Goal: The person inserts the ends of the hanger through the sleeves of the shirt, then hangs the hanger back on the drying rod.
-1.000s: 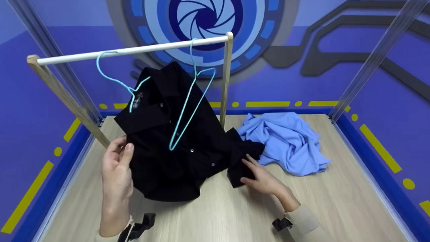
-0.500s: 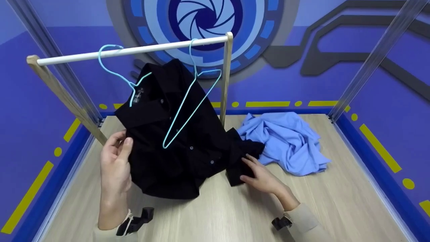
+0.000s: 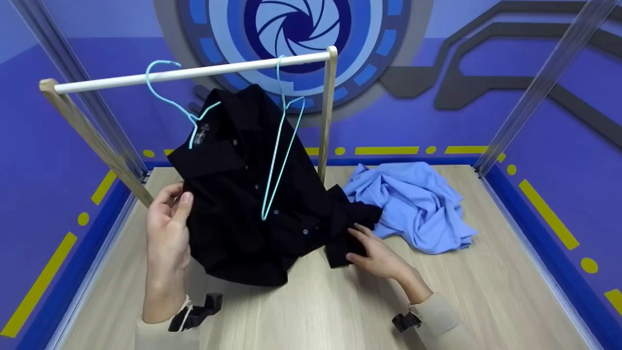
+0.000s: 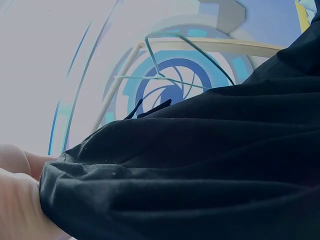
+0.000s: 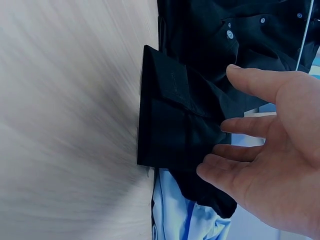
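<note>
A black button-front shirt (image 3: 223, 204) is on a light-blue hanger (image 3: 192, 116), whose hook overlaps the white rail in the head view. My left hand (image 3: 167, 228) pinches the shirt's side below the collar, thumb in front; in the left wrist view, the black cloth (image 4: 175, 165) is bunched at the fingertips. My right hand (image 3: 379, 255) is spread beside a sleeve cuff (image 3: 337, 250), fingertips right at the cloth. The right wrist view shows that hand's fingers (image 5: 255, 82) loosely extended beside the cuff. A second light-blue hanger (image 3: 276, 170) hangs from the rail in front of the shirt.
A garment rack with wooden legs (image 3: 97, 136) and a white rail (image 3: 209, 70) stands at the back left. A crumpled blue cloth (image 3: 413, 204) lies on the wooden table (image 3: 486, 291) at right, touching the black sleeve. Blue patterned walls (image 3: 534, 126) enclose the table.
My left hand has risen slightly with the shirt, and the hanger hook now sits higher against the rail. The bare hanger has swung and turned. My right hand has hardly moved.
</note>
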Demonstrator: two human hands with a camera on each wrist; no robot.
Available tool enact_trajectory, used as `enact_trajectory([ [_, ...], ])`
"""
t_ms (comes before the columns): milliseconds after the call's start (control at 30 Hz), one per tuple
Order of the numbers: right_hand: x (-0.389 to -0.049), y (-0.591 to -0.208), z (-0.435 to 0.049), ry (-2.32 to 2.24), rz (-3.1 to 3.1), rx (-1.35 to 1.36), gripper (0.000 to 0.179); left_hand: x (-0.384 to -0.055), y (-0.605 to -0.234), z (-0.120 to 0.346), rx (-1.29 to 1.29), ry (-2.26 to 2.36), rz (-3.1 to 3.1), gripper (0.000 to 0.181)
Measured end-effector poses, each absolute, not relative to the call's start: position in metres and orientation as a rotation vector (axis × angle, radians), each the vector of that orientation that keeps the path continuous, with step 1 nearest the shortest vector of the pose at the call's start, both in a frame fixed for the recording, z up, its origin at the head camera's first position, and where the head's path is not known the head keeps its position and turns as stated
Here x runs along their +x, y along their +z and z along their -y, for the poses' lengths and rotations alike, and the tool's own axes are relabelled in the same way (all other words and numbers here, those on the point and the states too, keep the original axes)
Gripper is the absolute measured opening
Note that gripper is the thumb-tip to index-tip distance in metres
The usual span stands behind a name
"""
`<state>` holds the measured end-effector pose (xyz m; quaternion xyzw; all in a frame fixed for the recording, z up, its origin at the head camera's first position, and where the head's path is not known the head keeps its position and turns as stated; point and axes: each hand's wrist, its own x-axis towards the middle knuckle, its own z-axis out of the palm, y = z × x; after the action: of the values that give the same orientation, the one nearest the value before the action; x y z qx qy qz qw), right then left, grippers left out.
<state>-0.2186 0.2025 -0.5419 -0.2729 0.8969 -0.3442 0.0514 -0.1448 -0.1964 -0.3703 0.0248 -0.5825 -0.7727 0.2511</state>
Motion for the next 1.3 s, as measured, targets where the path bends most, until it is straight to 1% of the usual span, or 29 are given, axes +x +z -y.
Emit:
enact_trajectory([
  [467,-0.219,-0.541,-0.201,-1.057,-2.739,-0.817,0.065,-0.15,-0.371,0.202,0.11,-2.078,1.658,0.013],
  [867,-0.221,-0.548,-0.2,-1.048,-2.729,-0.76,0.069,-0.154,-0.377,0.204,0.11,-2.08,1.679,0.014],
  [1300,-0.225,-0.554,-0.197,-1.005,-2.704,-0.77,0.069,-0.155,-0.379,0.211,0.216,-1.994,1.802,0.013],
])
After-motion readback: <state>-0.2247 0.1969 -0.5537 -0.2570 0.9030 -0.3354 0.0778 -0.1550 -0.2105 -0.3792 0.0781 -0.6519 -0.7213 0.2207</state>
